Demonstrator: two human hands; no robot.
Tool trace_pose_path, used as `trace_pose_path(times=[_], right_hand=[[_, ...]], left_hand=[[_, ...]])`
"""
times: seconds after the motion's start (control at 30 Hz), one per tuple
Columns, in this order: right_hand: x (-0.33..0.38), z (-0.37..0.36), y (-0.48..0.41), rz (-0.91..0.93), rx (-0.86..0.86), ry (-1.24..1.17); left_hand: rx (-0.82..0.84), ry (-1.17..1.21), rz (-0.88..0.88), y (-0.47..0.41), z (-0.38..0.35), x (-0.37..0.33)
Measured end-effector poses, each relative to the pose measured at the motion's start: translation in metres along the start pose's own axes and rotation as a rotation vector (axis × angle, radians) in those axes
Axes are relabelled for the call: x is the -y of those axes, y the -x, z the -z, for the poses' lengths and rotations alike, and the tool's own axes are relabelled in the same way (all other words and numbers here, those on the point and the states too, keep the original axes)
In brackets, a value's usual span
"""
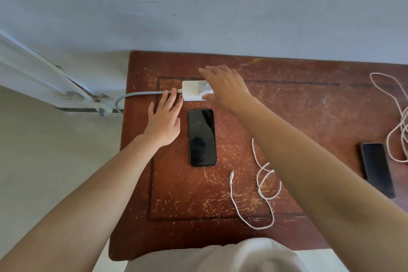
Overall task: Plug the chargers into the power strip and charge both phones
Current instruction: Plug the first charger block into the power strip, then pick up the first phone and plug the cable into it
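A scratched reddish-brown wooden table (176, 194) fills the centre and right of the frame, set against a pale blue wall. Near its upper left corner lies a white power strip (191, 93), with its grey cord (141, 94) running off the table's left edge. The left hand (164, 119) lies flat beside the strip's cord end, fingers spread and holding nothing, the fingertips touching the strip's left end and the cord. The right hand (225, 88) reaches over the strip from the right, its fingers loosely curved over a white charger plug (203, 86) that sits on top of the strip; I cannot tell whether the hand actually grips it. Just below the strip, a dark phone (202, 137) lies face up. To its right, a white charging cable (262, 183) loops across the table, its free connector near the phone's lower right corner. At the right edge of the frame, a second dark phone (377, 170) lies beside another coiled white cable (397, 121).
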State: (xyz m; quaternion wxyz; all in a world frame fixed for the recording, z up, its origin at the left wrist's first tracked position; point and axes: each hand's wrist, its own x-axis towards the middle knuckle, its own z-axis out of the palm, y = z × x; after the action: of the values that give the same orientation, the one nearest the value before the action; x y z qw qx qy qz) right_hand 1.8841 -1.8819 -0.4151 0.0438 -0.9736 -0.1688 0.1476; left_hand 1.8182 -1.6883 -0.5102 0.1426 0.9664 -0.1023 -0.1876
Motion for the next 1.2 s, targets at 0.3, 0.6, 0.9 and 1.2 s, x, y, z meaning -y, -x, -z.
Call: trace_pose_path(times=[0.3, 0.6, 0.9, 1.2], right_hand=[[-0.005, -0.093, 0.172, -0.518, -0.329, -0.462], [0.012, -0.14, 0.238, -0.564, -0.002, -0.468], [-0.009, -0.14, 0.239, -0.609, -0.083, -0.742], [-0.027, -0.092, 0.237, -0.702, -0.246, -1.306]], left_hand=[[-0.087, 0.289, 0.439, 0.05, -0.015, -0.06], [-0.016, 0.077, 0.498, 0.041, -0.026, -0.114], [0.025, 0.636, 0.695, 0.066, -0.019, -0.113], [0.07, 1.805, 0.693, 0.107, 0.008, -0.126]])
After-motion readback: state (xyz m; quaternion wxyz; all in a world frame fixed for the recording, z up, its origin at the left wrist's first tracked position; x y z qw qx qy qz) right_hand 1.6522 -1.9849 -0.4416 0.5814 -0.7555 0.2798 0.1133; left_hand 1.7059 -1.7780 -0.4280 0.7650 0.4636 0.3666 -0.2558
